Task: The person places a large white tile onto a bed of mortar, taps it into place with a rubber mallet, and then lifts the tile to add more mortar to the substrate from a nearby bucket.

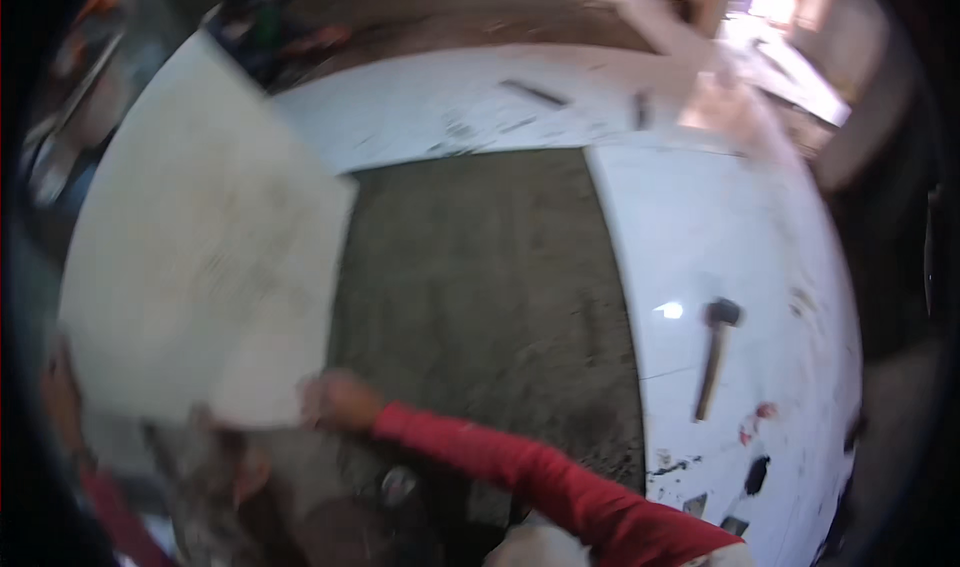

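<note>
A large pale floor tile point(200, 237) is tilted up at the left, its dull, smudged face showing. My right hand point(342, 401), at the end of a red sleeve, is closed on the tile's near right corner. At the far left my left hand point(64, 392) grips the tile's near left edge, its fingers partly hidden and blurred. To the right of the tile lies a rectangular bed of grey-brown mortar point(480, 287), bordered by laid white tiles point(690, 247).
A mallet point(718, 352) with a dark head lies on the white tiles at right, near dark scraps point(757, 475). A dark flat bar point(535, 92) rests on the far tiles. Another person point(260, 27) is beyond the tile's far corner. Blurred shapes crowd the lower edge.
</note>
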`<act>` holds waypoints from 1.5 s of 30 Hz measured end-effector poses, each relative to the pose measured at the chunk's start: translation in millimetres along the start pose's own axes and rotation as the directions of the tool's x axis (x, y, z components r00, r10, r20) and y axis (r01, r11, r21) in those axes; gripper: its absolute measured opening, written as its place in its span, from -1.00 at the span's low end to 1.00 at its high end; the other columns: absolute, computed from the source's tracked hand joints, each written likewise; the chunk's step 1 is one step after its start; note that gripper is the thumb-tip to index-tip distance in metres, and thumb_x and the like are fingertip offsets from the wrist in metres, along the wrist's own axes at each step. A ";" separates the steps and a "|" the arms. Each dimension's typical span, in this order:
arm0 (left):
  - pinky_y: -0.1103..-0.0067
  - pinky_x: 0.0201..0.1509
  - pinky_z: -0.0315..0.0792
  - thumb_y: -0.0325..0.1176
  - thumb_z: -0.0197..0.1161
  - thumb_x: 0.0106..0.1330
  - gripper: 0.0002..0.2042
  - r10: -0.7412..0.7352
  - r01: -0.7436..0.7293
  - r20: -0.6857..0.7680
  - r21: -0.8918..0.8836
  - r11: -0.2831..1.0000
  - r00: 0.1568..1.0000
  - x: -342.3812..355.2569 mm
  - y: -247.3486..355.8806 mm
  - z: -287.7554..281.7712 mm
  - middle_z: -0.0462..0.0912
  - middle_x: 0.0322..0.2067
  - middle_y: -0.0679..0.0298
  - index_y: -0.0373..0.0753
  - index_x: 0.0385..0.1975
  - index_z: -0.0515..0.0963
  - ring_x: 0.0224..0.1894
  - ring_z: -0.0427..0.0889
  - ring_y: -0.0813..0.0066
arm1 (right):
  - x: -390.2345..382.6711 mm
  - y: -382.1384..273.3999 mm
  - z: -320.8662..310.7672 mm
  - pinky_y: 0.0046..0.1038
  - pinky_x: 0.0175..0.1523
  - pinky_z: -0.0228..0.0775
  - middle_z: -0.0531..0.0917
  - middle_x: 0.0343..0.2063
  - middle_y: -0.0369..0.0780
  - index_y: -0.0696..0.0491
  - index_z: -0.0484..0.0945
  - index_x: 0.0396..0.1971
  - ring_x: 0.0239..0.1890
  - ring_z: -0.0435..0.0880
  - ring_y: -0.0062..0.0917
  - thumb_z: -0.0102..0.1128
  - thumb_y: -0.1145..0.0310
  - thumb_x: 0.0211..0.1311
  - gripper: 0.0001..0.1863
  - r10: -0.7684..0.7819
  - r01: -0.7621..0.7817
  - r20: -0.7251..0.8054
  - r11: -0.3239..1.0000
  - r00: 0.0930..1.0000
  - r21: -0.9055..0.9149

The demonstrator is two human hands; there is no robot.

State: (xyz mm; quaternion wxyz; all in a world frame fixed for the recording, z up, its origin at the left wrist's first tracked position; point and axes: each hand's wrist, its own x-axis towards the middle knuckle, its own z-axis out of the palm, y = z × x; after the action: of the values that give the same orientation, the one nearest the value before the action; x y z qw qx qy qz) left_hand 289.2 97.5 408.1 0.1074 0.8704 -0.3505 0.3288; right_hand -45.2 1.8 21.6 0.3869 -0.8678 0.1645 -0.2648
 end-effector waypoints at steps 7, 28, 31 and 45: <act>0.57 -0.39 0.38 0.17 0.23 0.27 -0.45 -0.106 0.154 0.161 -0.326 0.933 0.981 -19.7 -14.1 -14.3 0.56 -0.54 0.24 -0.34 -0.33 0.64 -0.54 0.44 0.57 | -52.8 31.4 -69.8 -0.22 -0.06 0.54 0.71 -0.23 -0.08 0.12 0.55 -0.07 -0.18 0.69 -0.13 0.26 0.25 0.23 -0.66 0.311 -0.301 -0.108 0.948 0.944 0.105; 0.40 -0.11 0.54 0.07 0.27 0.27 -0.39 -0.276 0.389 0.289 -0.804 0.449 0.917 0.8 -31.6 65.5 0.66 -0.19 0.10 -0.47 0.00 0.52 -0.15 0.69 0.37 | -82.6 90.5 -99.8 -0.38 -0.22 0.50 0.71 -0.40 -0.10 0.15 0.59 -0.16 -0.37 0.71 -0.36 0.24 0.31 0.27 -0.75 0.326 -0.314 -0.118 0.943 0.938 0.111; 0.43 -0.09 0.52 0.09 0.32 0.22 -0.42 -0.149 0.189 0.117 -0.649 0.736 0.982 -6.9 -18.1 44.7 0.70 -0.28 0.12 -0.43 -0.13 0.61 -0.16 0.68 0.35 | -85.4 92.2 -102.9 -0.38 -0.28 0.48 0.71 -0.47 -0.10 0.15 0.58 -0.21 -0.45 0.68 -0.41 0.22 0.34 0.26 -0.79 0.426 -0.415 -0.049 0.897 0.903 0.151; 0.48 -0.31 0.52 0.01 0.40 0.20 -0.53 -0.284 0.059 -0.109 -0.851 0.523 0.953 -65.9 43.7 27.8 0.71 -0.46 0.20 -0.38 -0.23 0.66 -0.47 0.63 0.48 | 29.1 -13.4 -164.4 -0.54 -0.43 0.41 0.54 -0.50 -0.28 0.16 0.50 -0.20 -0.49 0.54 -0.66 0.07 0.31 0.42 -0.80 0.235 -0.232 -0.016 0.968 0.972 0.094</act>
State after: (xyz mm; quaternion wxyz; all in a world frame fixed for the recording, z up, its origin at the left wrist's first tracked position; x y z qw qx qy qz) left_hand 237.8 89.5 342.4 0.5831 0.6970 -0.3614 0.2085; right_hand -117.2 -99.9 133.5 0.4524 -0.8201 0.2586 -0.2365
